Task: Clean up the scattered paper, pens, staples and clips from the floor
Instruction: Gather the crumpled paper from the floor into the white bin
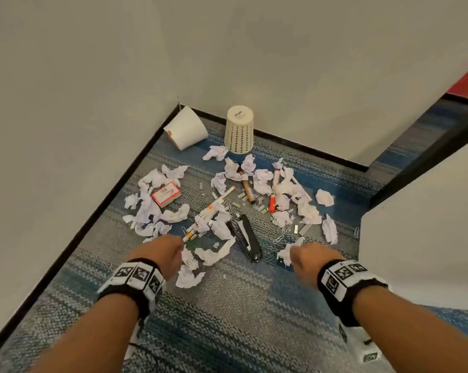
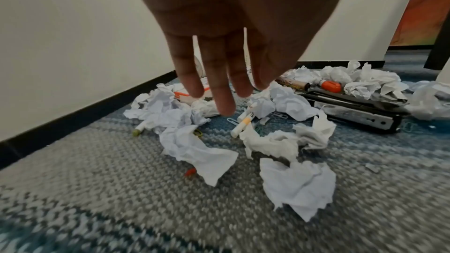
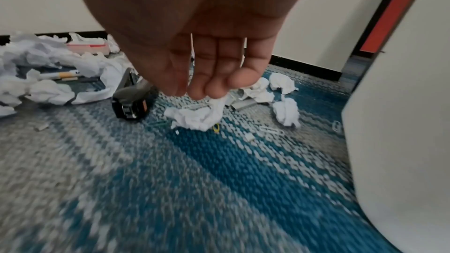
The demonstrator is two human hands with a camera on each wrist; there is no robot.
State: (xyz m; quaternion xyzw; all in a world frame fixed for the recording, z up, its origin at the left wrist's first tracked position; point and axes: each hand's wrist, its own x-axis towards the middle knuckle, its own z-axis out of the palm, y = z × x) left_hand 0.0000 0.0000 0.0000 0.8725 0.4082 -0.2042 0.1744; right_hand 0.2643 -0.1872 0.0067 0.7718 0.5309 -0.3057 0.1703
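Crumpled white paper (image 1: pixel 173 215) lies scattered over the carpet, mixed with pens (image 1: pixel 222 200), an orange marker (image 1: pixel 272 203), staple strips (image 1: pixel 298 228) and paper clips (image 1: pixel 277 239). My left hand (image 1: pixel 163 251) hovers with straight, spread fingers (image 2: pixel 219 88) above a white pen (image 2: pixel 243 124) and a paper ball (image 2: pixel 194 151), holding nothing. My right hand (image 1: pixel 308 254) hangs open too, and its fingertips (image 3: pixel 209 91) are just over a crumpled paper (image 3: pixel 197 116); whether they touch it I cannot tell. A black stapler (image 1: pixel 246 238) lies between the two hands.
In the corner a cream perforated basket (image 1: pixel 239 130) stands upside down beside a tipped white bucket (image 1: pixel 185 129). A red-and-white staple box (image 1: pixel 166 194) sits at the left. Walls close in left and behind; a white panel (image 1: pixel 421 238) stands on the right.
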